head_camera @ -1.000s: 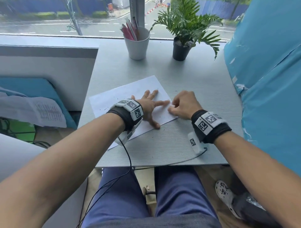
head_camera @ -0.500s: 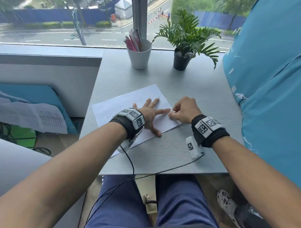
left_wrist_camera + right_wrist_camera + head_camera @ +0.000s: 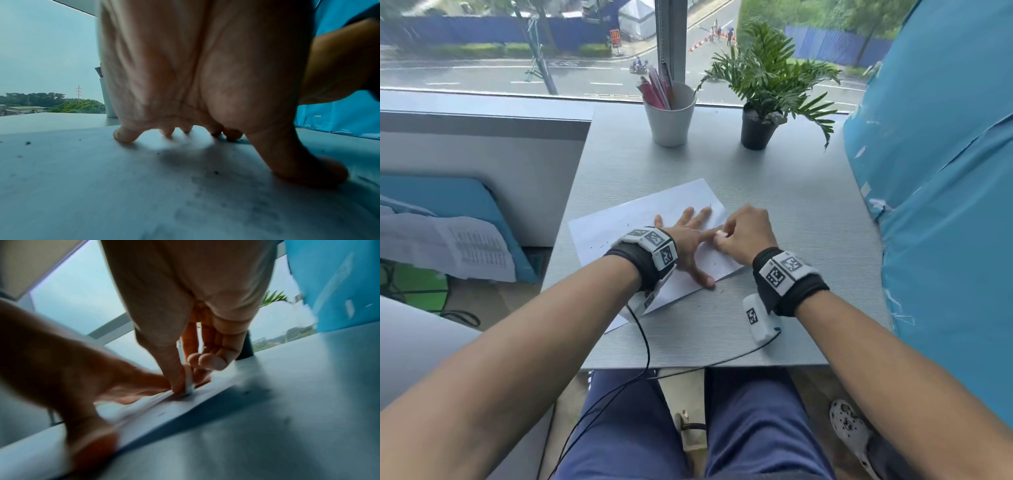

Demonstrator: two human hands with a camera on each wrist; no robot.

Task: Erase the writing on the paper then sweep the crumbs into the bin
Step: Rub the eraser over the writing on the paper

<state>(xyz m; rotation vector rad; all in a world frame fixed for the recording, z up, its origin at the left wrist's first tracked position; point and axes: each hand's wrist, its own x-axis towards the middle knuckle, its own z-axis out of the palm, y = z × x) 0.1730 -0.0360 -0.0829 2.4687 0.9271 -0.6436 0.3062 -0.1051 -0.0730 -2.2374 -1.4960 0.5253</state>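
Observation:
A white sheet of paper (image 3: 640, 219) lies askew on the grey desk (image 3: 774, 192). My left hand (image 3: 688, 236) presses flat on it with fingers spread; in the left wrist view the fingertips (image 3: 125, 136) touch the sheet. My right hand (image 3: 743, 233) pinches a small white eraser (image 3: 720, 234) and holds its tip down on the paper's right part, just beside my left index finger. In the right wrist view the eraser (image 3: 188, 384) sits between thumb and fingers against the paper (image 3: 156, 412). Dark eraser crumbs (image 3: 599, 245) are scattered over the sheet and the desk near its front corner.
A white cup of pens (image 3: 669, 113) and a potted plant (image 3: 760, 116) stand at the desk's far edge by the window. A blue covered panel (image 3: 945, 171) borders the right side. A grey partition (image 3: 482, 154) stands left. No bin is in view.
My right hand has shifted slightly left along the paper with the eraser, closer to my left index finger. The left hand stays pressed on the sheet. The head camera has tilted up.

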